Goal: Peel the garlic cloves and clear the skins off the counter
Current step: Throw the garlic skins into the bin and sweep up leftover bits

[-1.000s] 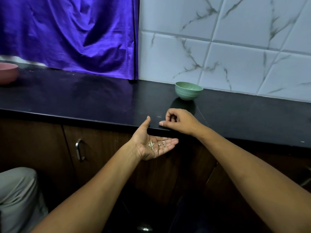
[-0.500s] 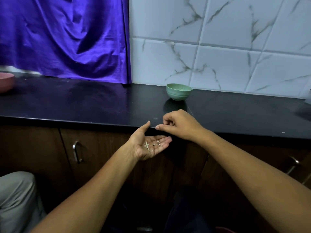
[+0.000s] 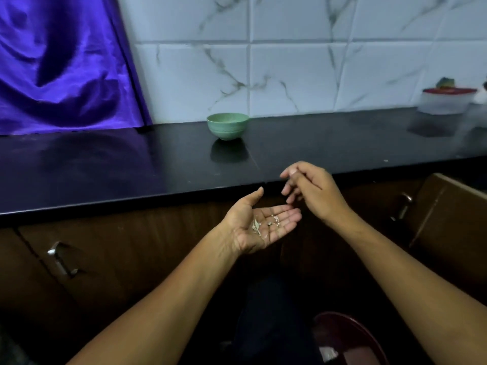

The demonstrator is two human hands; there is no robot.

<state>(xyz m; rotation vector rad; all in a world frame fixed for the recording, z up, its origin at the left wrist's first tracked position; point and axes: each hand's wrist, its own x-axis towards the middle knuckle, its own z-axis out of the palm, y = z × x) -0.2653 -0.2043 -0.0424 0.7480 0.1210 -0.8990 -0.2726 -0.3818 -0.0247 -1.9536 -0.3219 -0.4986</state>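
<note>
**Skins gathered in the left palm, drop-off not yet made**

The left hand (image 3: 259, 227) lies palm up just below the counter's front edge. Its fingers are straight and relaxed and run from the wrist at 8 o'clock to the tips at 2 o'clock. The garlic skins (image 3: 264, 224) rest loose in its hollow as a few pale flakes. The right hand (image 3: 309, 191) hangs near, at 1 o'clock from that palm and clear of it. Its fingers are slack and loosely bent, with nothing visible in them.

The black counter (image 3: 105, 167) carries a green bowl (image 3: 228, 126) at 11 o'clock from the palm; its contents are hidden.

Well below, at 5 o'clock from the palm, the rim of a dark red vessel (image 3: 350, 335) shows, possibly a bin. If so, the next move turns on this: the laden left hand must travel toward 5 o'clock, keeping level so no flake slides off the fingertips, and then tip.
</note>
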